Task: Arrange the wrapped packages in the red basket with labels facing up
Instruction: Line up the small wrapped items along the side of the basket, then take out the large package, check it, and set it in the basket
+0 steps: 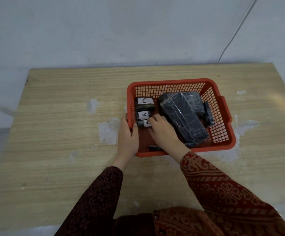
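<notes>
Basket [221, 138] on table [56, 133]; left hand [127, 133] clasps its left wall, right hand [162, 129] pinches nearest labelled package [142, 123]. Risk: big leaning package [182, 116] slides down, knocking the neat row

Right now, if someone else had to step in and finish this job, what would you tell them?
Left hand grips the left wall of the red basket, steadying it.
Right hand is inside; its fingers touch the nearest small package, label A partly covered.
Done: three small packages lined along the left wall, labels up: the C package farthest, an A package in the middle.
Left: the large wrapped packages lie piled and tilted on the right, no labels showing; a small dark piece sits at the near wall.
</notes>
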`<state>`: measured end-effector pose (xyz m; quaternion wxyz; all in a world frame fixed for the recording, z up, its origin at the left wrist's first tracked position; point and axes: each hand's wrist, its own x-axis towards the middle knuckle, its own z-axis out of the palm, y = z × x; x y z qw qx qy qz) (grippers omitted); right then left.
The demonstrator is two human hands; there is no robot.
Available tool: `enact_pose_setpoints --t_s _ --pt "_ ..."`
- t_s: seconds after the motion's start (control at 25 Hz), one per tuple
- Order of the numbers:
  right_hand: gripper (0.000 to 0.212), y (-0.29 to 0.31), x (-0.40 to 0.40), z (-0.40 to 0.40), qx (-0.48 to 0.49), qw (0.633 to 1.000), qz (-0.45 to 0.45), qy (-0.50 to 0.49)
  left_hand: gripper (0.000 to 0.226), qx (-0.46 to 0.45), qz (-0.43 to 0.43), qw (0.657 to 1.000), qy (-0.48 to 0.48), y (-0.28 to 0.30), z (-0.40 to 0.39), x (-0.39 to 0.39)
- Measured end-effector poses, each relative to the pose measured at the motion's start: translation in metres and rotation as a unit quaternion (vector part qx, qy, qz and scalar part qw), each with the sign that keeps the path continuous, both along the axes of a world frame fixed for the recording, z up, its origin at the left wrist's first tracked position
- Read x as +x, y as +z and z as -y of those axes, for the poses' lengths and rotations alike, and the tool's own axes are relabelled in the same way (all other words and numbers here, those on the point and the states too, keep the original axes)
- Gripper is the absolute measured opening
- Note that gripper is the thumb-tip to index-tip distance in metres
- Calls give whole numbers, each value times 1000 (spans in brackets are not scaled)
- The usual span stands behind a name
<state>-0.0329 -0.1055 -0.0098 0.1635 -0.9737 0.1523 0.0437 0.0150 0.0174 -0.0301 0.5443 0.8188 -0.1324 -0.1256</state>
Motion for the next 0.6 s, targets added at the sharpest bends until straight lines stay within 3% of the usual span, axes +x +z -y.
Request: enact_pose_setpoints --t_s 0.04,0.16,0.24,0.32,0.4,0.52,0.6 --pt "28 7 -9 1 27 999 36 6 45 19 28 999 5 3 -1 -1" --pt "15 27 -44 18 55 980 189 -44 55 106 217 970 -31 13 4 -3" --pt "14 33 -67 43 53 962 238 -126 52 94 221 968 -73 27 22 0" --pt "28 28 -84 70 57 957 189 -211 53 68 144 979 -128 39 48 6" --pt "53 19 -92 89 82 957 95 -262 60 101 129 966 -198 42 74 14" --pt "83 7 -94 97 140 947 -21 -289 67 159 121 942 -271 36 100 21" --pt "91 1 -91 102 146 944 -90 -281 66 170 115 938 -281 31 107 21"
